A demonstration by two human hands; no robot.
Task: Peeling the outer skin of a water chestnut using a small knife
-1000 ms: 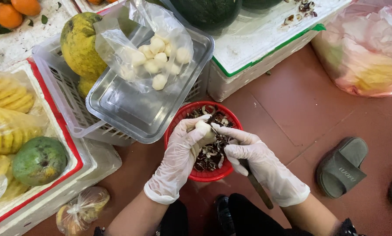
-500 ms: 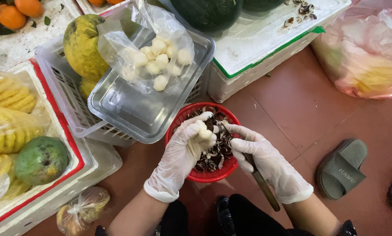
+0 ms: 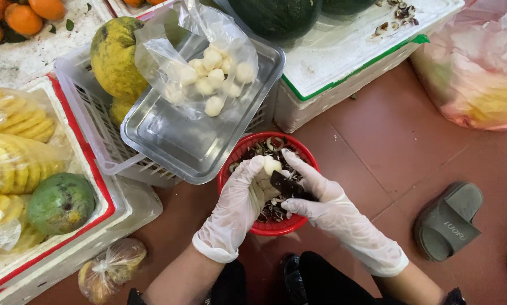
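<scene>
Over the red basket [image 3: 248,155], left hand [image 3: 239,200] pinches a white piece [image 3: 272,165] (half peeled); right hand [image 3: 315,197] clamps a half-hidden dark blade [image 3: 284,184].

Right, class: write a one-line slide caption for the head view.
Gloved left hand holds a small white peeled piece over a red basket of dark peelings while the right hand works on it.

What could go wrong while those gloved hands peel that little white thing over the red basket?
The right hand works a dark blade close to the left hand holding the small white peeled piece, so a slip might cut through the thin glove. The piece could also drop into the dark peelings in the red basket and get dirty. The open clear bag of peeled pieces sits loosely on the metal tray and might spill.
</scene>
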